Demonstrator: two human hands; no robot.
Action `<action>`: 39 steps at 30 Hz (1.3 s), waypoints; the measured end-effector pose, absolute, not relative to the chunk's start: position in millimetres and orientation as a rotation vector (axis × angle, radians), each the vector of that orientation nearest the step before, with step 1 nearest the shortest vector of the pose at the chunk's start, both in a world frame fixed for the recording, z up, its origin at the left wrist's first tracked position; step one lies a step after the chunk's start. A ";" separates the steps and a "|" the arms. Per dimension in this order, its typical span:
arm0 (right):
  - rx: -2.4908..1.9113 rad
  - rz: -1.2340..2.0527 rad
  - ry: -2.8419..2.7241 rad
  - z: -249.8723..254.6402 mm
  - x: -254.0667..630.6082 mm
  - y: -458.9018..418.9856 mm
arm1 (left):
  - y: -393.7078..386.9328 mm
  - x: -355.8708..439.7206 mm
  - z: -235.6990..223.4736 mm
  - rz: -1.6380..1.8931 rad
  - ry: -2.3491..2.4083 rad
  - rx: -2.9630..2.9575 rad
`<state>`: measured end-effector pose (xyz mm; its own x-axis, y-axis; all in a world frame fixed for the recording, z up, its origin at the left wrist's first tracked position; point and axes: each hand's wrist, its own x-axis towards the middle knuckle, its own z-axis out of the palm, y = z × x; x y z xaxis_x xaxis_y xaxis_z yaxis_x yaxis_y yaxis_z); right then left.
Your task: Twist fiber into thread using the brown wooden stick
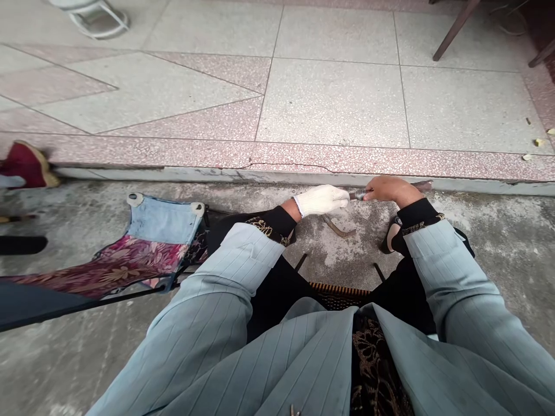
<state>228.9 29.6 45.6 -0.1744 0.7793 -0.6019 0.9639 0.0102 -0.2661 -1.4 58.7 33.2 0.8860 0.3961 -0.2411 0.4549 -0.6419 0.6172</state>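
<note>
My left hand (323,200), in a white knit glove, is closed on the left end of a brown stick (422,185). Silvery wire (359,195) is wound round the stick between my two hands. My bare right hand (390,190) grips it just right of the winding, with fingertips at the wire; the stick's far end sticks out past that hand. Below the glove a curved brown piece (340,228) shows against the concrete. Whether it joins the stick is hidden by the glove.
A low tiled step (329,98) runs along in front. On the left lies a folding recliner (143,254) with patched fabric, near another person's red shoe (28,164). I sit on a low woven seat (340,294). Furniture legs (455,32) stand at the upper right.
</note>
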 end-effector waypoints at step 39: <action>1.821 -2.591 2.186 81.8 245.1 17.1 | 55.3 -0.5 38.4 0.377 0.627 1.613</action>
